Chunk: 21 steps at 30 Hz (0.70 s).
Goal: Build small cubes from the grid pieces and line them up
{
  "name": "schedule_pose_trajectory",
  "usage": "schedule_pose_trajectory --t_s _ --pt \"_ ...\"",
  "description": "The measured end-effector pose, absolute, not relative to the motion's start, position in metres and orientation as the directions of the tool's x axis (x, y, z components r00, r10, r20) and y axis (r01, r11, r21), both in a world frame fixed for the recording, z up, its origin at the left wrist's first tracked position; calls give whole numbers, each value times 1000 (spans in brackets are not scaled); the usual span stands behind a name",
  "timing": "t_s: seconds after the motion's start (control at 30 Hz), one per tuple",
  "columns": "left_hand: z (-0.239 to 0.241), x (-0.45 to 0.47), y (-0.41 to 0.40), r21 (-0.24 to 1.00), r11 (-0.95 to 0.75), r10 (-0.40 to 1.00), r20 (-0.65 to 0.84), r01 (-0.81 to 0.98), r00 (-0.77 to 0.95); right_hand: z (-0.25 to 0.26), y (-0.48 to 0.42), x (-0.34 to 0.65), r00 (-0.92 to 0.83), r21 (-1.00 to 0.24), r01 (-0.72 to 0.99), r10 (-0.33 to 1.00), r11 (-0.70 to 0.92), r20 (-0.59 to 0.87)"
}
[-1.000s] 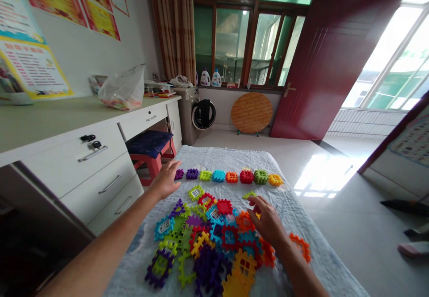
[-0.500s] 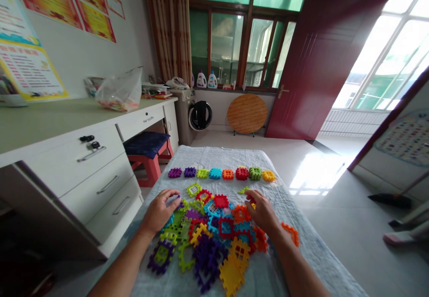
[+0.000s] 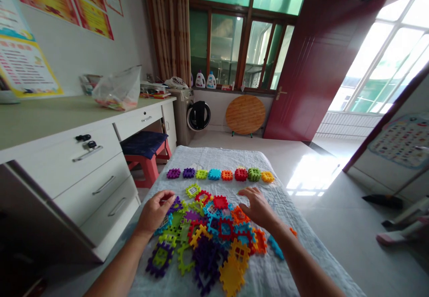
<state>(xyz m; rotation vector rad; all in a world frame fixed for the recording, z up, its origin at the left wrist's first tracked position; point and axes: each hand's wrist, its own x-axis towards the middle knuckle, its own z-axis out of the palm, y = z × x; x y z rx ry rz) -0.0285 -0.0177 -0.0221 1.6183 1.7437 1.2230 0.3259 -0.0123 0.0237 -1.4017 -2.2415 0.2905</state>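
My left hand (image 3: 154, 211) is over the left edge of a pile of notched plastic building pieces, beside a purple piece (image 3: 175, 204) and a blue piece (image 3: 164, 223). Its fingers curve, with a gap to the thumb and nothing visible between. On the pile's right, my right hand (image 3: 258, 207) hovers with fingers stretched and thumb apart, near an orange frame piece (image 3: 240, 215). The pile mixes a red square (image 3: 220, 202), dark purple pieces (image 3: 208, 259), yellow pieces (image 3: 233, 274) and green ones (image 3: 185, 257). My right forearm partly hides another orange piece (image 3: 293, 232).
Behind the pile, a row of stacked pieces sorted by colour runs from purple (image 3: 173, 173) to yellow (image 3: 267, 177). All lie on a cloth-covered table (image 3: 221, 154). A white desk (image 3: 90, 163) and a padded stool (image 3: 144, 145) stand left; a red door (image 3: 315, 64) is right.
My right hand has shifted slightly left, and the green piece by its fingertips is out of sight. A blue piece now shows beside my right forearm. My left hand has drawn back slightly left.
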Motion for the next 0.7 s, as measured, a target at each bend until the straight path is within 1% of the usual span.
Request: schedule_pose_trajectory --t_s 0.13,0.2,0.43,0.6,0.7 --pt "-23 -30 -18 834 -82 954 224 546 -199 46 15 300 -438 -331 794 858 509 268" --pt "-22 -30 -18 834 -70 955 214 547 -205 49 35 285 -444 -306 811 865 499 234" --pt "-18 -28 -19 830 -83 954 226 552 -196 24 100 241 -350 -269 886 926 377 143" --pt "-19 -28 -19 833 -94 949 240 545 -203 8 127 232 -351 -260 898 934 356 65" --pt "-19 -28 -19 834 -98 950 240 543 -198 4 134 231 -354 -260 898 934 355 51"
